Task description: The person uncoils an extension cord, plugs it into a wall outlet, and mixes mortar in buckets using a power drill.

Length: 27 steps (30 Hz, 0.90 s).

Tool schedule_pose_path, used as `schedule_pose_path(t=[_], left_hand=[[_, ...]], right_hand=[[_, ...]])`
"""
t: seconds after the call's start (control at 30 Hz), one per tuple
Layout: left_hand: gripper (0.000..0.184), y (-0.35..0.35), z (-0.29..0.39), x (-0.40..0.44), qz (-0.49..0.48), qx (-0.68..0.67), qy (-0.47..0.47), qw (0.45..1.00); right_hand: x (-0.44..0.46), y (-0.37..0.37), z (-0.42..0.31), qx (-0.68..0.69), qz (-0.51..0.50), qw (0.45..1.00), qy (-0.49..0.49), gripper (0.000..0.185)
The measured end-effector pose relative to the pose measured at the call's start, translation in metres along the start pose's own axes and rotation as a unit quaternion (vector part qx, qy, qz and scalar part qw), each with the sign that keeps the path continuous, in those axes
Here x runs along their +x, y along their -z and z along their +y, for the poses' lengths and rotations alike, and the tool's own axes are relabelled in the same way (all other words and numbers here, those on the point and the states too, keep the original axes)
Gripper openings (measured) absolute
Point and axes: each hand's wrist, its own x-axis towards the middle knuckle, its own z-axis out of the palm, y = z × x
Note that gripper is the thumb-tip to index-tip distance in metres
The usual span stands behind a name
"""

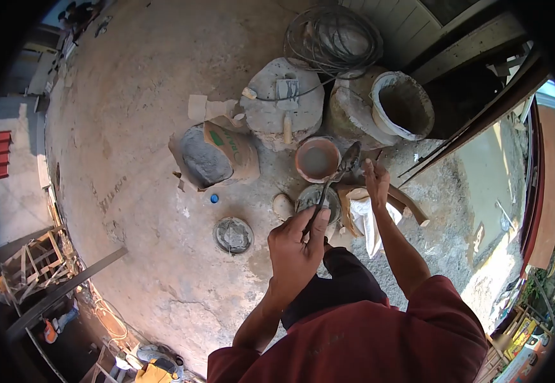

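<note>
My left hand [300,249] is closed round the dark handle of a spoon-like metal tool [349,159], whose grey-smeared head points up and away. Just right of that head is my right hand [377,184], raised with fingertips drawn together; what they hold, if anything, is too small to name. A clay bowl of grey liquid [317,159] lies beyond the tool. Partly hidden under the tool is a round container with grey material [312,199]. Beside my right forearm sits a bag with a white lining [365,220].
An open paper sack of grey powder [208,156] stands left of the clay bowl, with a small bucket [233,235] nearer me. Farther back are a round slab [284,99], a large pot [402,105] and coiled cable [332,39]. A blue cap [214,198] lies on the ground.
</note>
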Motion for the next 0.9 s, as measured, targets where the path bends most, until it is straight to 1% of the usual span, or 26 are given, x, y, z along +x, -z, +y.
schedule_pose_path(t=[0.03,0.07,0.1,0.13,0.17,0.2,0.23,0.27,0.3,0.33,0.4,0.47,0.5,0.53,0.57,0.6,0.63,0.67,0.7,0.73,0.77,0.8,0.83,0.87,0.9], left_hand=[[0.019,0.002,0.008,0.003,-0.011,0.023,0.020,0.999],[0.019,0.000,0.008,0.004,-0.004,0.028,0.012,1.000],[0.020,-0.002,0.004,0.004,-0.025,-0.117,0.077,0.990],[0.023,-0.004,0.009,0.007,-0.048,-0.259,0.137,0.955],[0.027,0.005,0.021,0.009,-0.078,-0.277,0.198,0.937],[0.027,0.006,0.029,0.013,-0.075,-0.273,0.191,0.940],[0.028,0.005,0.032,0.019,-0.054,-0.379,0.247,0.890],[0.028,0.003,0.033,0.024,-0.029,-0.480,0.299,0.824],[0.026,0.004,0.032,0.030,-0.014,-0.519,0.308,0.797],[0.026,0.003,0.025,0.039,-0.002,-0.520,0.289,0.804],[0.016,0.010,0.006,0.061,-0.013,-0.630,0.267,0.729],[0.007,0.017,-0.005,0.087,0.043,-0.618,0.266,0.739],[0.005,0.020,-0.017,0.103,0.059,-0.640,0.268,0.718],[0.006,0.022,-0.029,0.118,0.069,-0.662,0.275,0.694],[0.006,0.026,-0.037,0.131,0.078,-0.664,0.259,0.697],[0.006,0.028,-0.045,0.142,0.102,-0.672,0.261,0.686],[0.006,0.028,-0.052,0.151,0.124,-0.679,0.264,0.673],[0.006,0.026,-0.058,0.158,0.125,-0.680,0.258,0.675],[0.007,0.023,-0.064,0.165,0.144,-0.653,0.270,0.693],[0.007,0.020,-0.072,0.171,0.164,-0.624,0.283,0.709],[0.007,0.017,-0.087,0.178,0.163,-0.624,0.283,0.710],[0.009,0.013,-0.104,0.186,0.149,-0.579,0.278,0.752],[0.011,0.011,-0.117,0.191,0.134,-0.531,0.274,0.791],[0.011,0.008,-0.126,0.192,0.130,-0.530,0.276,0.791],[0.010,0.005,-0.133,0.192,0.076,-0.486,0.294,0.820]], right_hand=[[-0.024,0.002,-0.009,0.046,-0.010,0.996,-0.080,0.037],[-0.046,-0.001,0.005,0.059,-0.035,0.992,-0.110,0.037],[-0.078,0.000,-0.043,0.104,-0.093,0.975,-0.174,0.039],[-0.102,-0.005,-0.043,0.150,-0.152,0.959,-0.184,0.040],[-0.127,-0.004,-0.080,0.127,-0.198,0.951,-0.199,0.043],[-0.149,-0.008,-0.094,0.109,-0.222,0.960,-0.131,0.044],[-0.174,-0.011,-0.131,0.191,-0.188,0.963,-0.025,0.046],[-0.183,-0.005,-0.130,0.196,-0.196,0.961,-0.020,0.046],[-0.187,-0.003,-0.125,0.217,-0.280,0.935,0.023,0.044],[-0.185,-0.003,-0.124,0.236,-0.365,0.897,0.074,0.043],[-0.186,0.018,-0.152,0.228,-0.345,0.908,0.064,0.041],[-0.182,0.047,-0.146,0.081,-0.309,0.946,0.049,0.042],[-0.175,0.067,-0.140,-0.030,-0.267,0.956,0.120,0.045],[-0.175,0.091,-0.149,-0.033,-0.275,0.957,0.088,0.044],[-0.178,0.115,-0.166,-0.028,-0.270,0.960,0.073,0.042],[-0.181,0.136,-0.171,-0.012,-0.267,0.961,0.069,0.041],[-0.185,0.157,-0.173,-0.026,-0.271,0.960,0.067,0.039],[-0.188,0.177,-0.171,-0.055,-0.268,0.959,0.078,0.038],[-0.191,0.194,-0.154,-0.096,-0.261,0.959,0.061,0.035],[-0.193,0.211,-0.136,-0.128,-0.254,0.956,0.077,0.034],[-0.198,0.228,-0.152,-0.181,-0.229,0.944,0.155,0.032],[-0.202,0.244,-0.148,-0.186,-0.225,0.945,0.145,0.029],[-0.204,0.261,-0.146,-0.227,-0.244,0.933,0.135,0.026],[-0.209,0.270,-0.133,-0.228,-0.241,0.934,0.131,0.026],[-0.213,0.277,-0.120,-0.243,-0.231,0.931,0.142,0.025]])
